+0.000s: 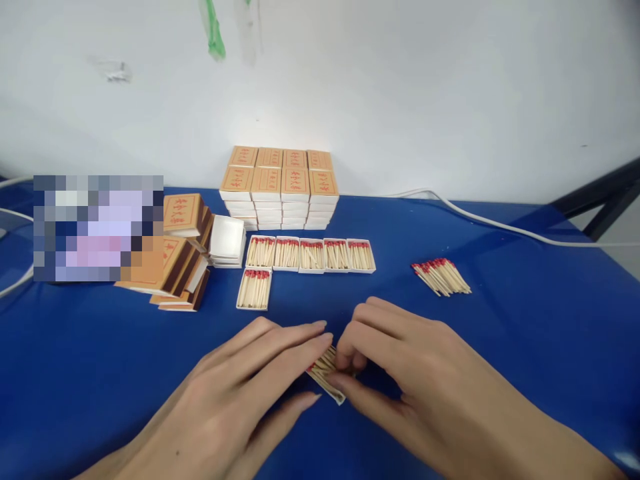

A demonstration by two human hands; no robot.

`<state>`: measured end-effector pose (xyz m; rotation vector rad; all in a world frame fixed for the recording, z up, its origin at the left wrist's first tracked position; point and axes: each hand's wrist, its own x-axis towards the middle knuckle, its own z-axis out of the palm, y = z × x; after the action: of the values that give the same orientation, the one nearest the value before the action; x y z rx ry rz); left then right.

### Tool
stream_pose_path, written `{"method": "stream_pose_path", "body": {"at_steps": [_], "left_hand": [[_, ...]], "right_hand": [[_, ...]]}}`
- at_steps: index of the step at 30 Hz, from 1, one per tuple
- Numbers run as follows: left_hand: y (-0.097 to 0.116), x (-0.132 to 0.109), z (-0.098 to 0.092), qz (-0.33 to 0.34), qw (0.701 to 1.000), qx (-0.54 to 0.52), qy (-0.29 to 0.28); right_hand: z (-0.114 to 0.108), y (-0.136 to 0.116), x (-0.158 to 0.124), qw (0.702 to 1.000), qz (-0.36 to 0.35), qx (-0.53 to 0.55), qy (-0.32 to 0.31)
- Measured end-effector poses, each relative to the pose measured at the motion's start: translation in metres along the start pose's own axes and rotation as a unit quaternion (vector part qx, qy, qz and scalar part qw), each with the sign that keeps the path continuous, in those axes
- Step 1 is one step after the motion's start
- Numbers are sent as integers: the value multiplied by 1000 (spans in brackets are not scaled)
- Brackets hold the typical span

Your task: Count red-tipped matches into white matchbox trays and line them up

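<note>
A small white matchbox tray [341,401] lies tilted on the table between my hands, filled with red-tipped matches [325,362]. My left hand [235,387] stretches its fingers over the tray's upper left edge, its thumb apart below. At the tray's right side, my right hand [400,373] is closed, thumb and curled fingers pinching at the matches; its fingers cover that end. Beyond the hands stand a single filled tray [254,290] and a row of several filled trays [311,257]. A loose pile of matches [443,277] rests to the right.
Stacked closed matchboxes [280,183] stand against the white wall [425,100]. Left of the trays are stacked empty white trays [227,237] and leaning orange matchbox sleeves [160,263]. A blurred-out patch [97,227] hides something at the left. A white cable [480,217] crosses the blue table [540,320].
</note>
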<state>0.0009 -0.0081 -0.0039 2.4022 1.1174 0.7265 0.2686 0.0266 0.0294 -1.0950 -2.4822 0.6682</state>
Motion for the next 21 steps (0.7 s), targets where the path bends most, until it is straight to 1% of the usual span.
{"method": "stream_pose_path", "body": {"at_steps": [2,4,8,12,14,16,21], "left_hand": [[0,0,-1,2,999,-17,-28],[2,0,-2,-11,999,-39,-35],[6,1,-2,-45,997,-56,-10],[6,2,-1,-44,997,-55,18],[6,2,-1,-43,998,-51,19],[6,2,-1,-46,998,-50,17],[5,0,-1,-48,997,-52,10]], "right_hand": [[1,0,0,1000,-2,-6,2],[1,0,1,1000,-4,-8,0],[-2,-2,1,1000,2,11,-18],[-12,-2,3,999,46,24,1],[-17,1,4,998,61,24,1],[-20,4,3,997,68,33,-12],[-12,4,0,996,67,26,-57]]}}
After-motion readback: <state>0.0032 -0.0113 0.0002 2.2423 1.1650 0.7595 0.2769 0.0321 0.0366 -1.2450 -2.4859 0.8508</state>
